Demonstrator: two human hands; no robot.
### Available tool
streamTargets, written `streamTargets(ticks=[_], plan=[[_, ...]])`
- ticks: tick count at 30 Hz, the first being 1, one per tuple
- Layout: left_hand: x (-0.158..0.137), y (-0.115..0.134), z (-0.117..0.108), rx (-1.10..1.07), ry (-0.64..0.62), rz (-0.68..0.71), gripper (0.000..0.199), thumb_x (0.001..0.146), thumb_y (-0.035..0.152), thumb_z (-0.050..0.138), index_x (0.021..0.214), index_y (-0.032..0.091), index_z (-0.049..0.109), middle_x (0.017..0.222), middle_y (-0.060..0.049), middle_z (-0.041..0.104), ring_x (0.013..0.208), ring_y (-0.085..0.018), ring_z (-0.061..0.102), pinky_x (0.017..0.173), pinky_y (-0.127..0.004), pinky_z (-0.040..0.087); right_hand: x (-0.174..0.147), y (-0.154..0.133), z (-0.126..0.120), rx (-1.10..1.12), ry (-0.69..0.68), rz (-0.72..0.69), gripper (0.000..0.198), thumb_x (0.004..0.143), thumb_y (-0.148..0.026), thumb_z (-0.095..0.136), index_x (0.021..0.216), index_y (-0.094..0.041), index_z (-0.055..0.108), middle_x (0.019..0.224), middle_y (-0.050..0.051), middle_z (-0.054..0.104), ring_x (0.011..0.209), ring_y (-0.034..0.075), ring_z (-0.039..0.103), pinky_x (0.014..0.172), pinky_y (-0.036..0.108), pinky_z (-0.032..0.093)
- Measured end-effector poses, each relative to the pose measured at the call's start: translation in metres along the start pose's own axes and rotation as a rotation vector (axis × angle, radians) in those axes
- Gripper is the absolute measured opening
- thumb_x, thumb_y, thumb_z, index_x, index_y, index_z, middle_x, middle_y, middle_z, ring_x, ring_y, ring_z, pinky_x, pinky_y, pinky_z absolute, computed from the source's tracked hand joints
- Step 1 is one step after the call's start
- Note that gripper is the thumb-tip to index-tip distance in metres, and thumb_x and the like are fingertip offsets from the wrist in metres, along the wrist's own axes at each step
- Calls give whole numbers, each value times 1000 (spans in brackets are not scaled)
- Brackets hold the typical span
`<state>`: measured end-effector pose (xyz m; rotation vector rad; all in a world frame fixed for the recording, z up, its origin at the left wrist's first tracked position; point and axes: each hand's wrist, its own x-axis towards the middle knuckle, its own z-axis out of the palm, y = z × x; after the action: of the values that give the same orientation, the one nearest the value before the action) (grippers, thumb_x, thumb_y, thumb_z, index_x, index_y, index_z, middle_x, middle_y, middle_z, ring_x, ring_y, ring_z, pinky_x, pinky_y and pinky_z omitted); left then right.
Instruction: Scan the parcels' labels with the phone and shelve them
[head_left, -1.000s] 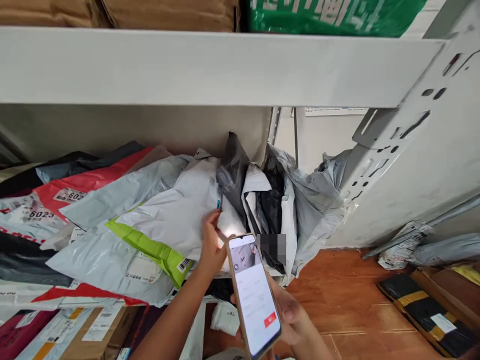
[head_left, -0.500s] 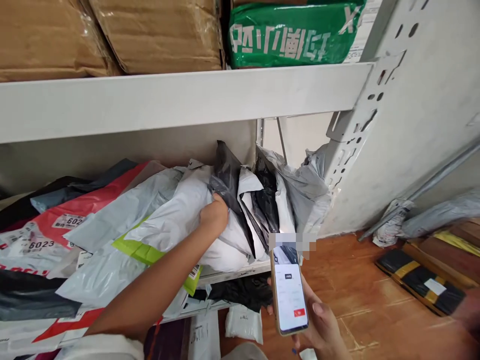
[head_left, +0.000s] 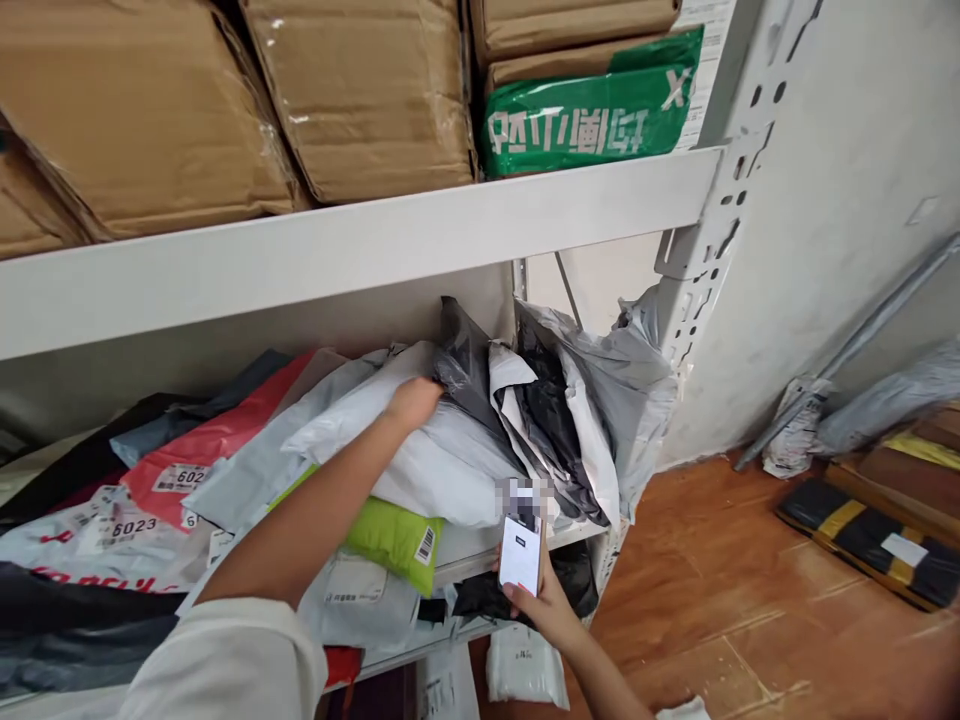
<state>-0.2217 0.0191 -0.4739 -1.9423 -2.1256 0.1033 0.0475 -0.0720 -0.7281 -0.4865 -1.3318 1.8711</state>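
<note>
My left hand (head_left: 416, 402) reaches into the middle shelf with its fingers closed at the edge of a dark grey plastic mailing bag (head_left: 474, 365). Its fingertips are partly hidden against the bag. Under the wrist lies a white mailing bag (head_left: 450, 460). My right hand (head_left: 551, 605) holds a smartphone (head_left: 520, 555) upright in front of the shelf edge, its thumb over the lower part of the lit screen. Just behind the phone stand white and black mailing bags (head_left: 555, 430) and a crumpled grey bag (head_left: 626, 375). A lime green bag (head_left: 394, 530) sticks out below my left forearm.
Cardboard boxes (head_left: 367, 100) and a green-taped parcel (head_left: 589, 125) fill the upper shelf behind a white beam (head_left: 360, 245). A slotted post (head_left: 705, 250) bounds the right side. Labelled bags (head_left: 124, 535) lie at left. On the wooden floor rests a black parcel (head_left: 862, 540).
The view has shifted, showing more of the upper shelf. My right hand has drawn the phone closer to the shelf, and its thumb now lies over the screen. My left hand stays by the dark grey bag.
</note>
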Motion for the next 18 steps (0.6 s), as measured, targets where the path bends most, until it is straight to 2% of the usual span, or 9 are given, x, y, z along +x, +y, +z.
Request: streamTargets(ticks=[3,6,7,9,13,16,18], plan=[[-10,-23,-7,5,0,24,38,92,16,37,109,21,70,106,-13,70,98,-25,65,87,-34,47,9,-2,7,-29,56,-40,63,80,-44,71,131,-24,40,104,9,63,82,21,59,52,27,48],[-29,-27,-4,19,-8,39,40,90,14,36,110,21,70,100,-14,71,90,-25,66,83,-35,49,14,-23,3,-60,30,-63,71,81,-42,71,138,-26,32,110,11,62,86,23,60,52,27,48],[-33,-25,-2,28,-11,34,40,88,12,37,107,18,71,96,-15,71,89,-26,66,82,-37,49,15,-30,2,-63,12,-63,77,81,-40,71,142,-27,27,114,12,62,89,24,61,51,26,48],[-32,-16,-1,41,-5,43,38,85,8,39,100,13,73,95,-20,71,100,-32,64,89,-44,47,17,-41,2,-54,-15,-62,85,79,-37,73,145,-29,20,120,13,59,96,26,61,51,26,49],[-7,8,-9,0,8,171,30,78,7,50,96,7,74,114,-26,66,123,-38,49,105,-50,35,23,-43,12,-51,65,-120,72,80,-37,72,138,-26,31,113,11,63,85,22,62,50,26,47],[14,25,-20,-99,34,230,34,81,16,52,109,9,70,124,-22,62,124,-36,50,105,-46,36,31,-38,19,-18,167,-216,64,81,-38,70,132,-24,35,114,12,64,86,22,63,58,30,50],[27,39,-27,-181,35,268,35,86,22,46,112,13,69,126,-17,63,121,-29,55,102,-38,41,36,-40,20,-3,163,-273,62,82,-36,71,132,-24,35,120,13,62,97,24,63,73,36,53]])
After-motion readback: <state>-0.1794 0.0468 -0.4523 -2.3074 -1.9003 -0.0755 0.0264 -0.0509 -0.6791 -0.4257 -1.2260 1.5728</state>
